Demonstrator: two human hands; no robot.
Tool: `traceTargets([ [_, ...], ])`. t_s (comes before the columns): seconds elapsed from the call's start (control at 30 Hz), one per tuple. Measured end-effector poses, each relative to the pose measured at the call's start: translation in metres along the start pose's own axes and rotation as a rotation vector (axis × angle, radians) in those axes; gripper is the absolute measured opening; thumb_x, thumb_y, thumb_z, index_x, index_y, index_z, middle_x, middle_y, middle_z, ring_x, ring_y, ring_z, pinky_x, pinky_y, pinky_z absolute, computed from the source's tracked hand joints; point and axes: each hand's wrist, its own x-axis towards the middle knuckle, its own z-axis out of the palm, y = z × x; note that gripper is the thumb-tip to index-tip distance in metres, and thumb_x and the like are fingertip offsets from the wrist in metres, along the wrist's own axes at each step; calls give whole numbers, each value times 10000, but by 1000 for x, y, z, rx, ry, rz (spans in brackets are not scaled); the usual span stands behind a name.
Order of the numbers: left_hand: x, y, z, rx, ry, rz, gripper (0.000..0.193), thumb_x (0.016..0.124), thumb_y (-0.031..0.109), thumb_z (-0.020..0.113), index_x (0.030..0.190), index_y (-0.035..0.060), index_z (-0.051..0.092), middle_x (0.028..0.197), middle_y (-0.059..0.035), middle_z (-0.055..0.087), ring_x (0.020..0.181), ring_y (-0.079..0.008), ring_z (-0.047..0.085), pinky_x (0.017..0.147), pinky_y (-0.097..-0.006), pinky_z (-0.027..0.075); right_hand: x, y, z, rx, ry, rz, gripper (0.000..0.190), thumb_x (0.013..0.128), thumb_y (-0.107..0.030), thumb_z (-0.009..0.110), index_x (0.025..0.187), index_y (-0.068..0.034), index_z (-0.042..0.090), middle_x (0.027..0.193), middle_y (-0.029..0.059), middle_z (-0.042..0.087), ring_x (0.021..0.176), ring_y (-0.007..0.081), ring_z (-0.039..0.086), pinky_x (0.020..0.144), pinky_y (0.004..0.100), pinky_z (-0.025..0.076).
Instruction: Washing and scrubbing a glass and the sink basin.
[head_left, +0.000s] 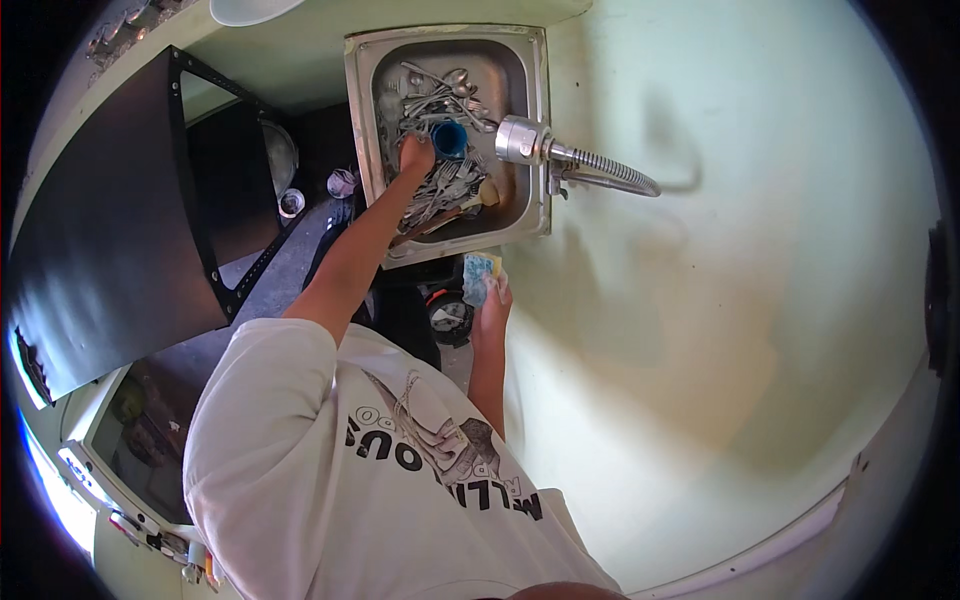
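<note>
Within the stainless steel sink (360, 142), my left hand (417, 153) is closed at the left side of a blue cup (450, 140), whose opening faces up; the fingers are partly hidden. Many metal spoons and forks (442, 184) lie around the cup. A wooden-handled utensil (439, 223) rests along the sink's near side. Below the sink's near right corner, my right hand (493, 292) grips a blue and yellow sponge (478, 277), with white foam on the fingers.
A metal faucet head (519, 140) on a flexible hose reaches over the sink's right side from the wall (712, 247). A black-panelled rack (112, 232) stands left. On the floor sits a dark round container (451, 318). A white bowl (251, 9) is at the top edge.
</note>
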Motion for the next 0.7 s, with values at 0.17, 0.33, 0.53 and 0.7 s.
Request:
traceTargets([
  [0.17, -19, -7, -37, -69, -176, 129, 267, 1016, 241, 515, 985, -8, 606, 895, -174, 642, 826, -365, 625, 760, -485, 478, -3, -7, 13, 316, -134, 87, 379, 1034, -271, 531, 1346, -57, 550, 1274, 98, 658, 1168, 234, 638, 1019, 444, 495],
  [0.33, -77, 7, -88, -447, -383, -3, 226, 1040, 226, 506, 960, 35, 596, 707, -20, 483, 658, -144, 484, 616, -346, 393, 10, 0, 37, 240, -345, -70, 450, 1062, -390, 449, 1374, -78, 536, 1369, 117, 615, 1313, 273, 554, 1128, 498, 396],
  [0.53, -150, 38, -143, -343, -425, 315, 311, 1054, 275, 530, 1219, 19, 591, 900, -16, 563, 815, -95, 531, 681, -280, 469, 55, -2, 82, 634, -362, 258, 380, 1045, -314, 505, 1346, -89, 563, 1300, 97, 660, 1216, 260, 619, 1070, 459, 442],
  [0.7, -191, 47, -177, -365, -668, 186, 403, 1068, 262, 550, 1388, 17, 535, 1153, -48, 620, 1037, -109, 559, 821, -267, 513, 53, -21, 130, 516, -399, 111, 276, 999, -190, 605, 1249, -74, 586, 1153, 71, 691, 1040, 201, 667, 910, 353, 517],
])
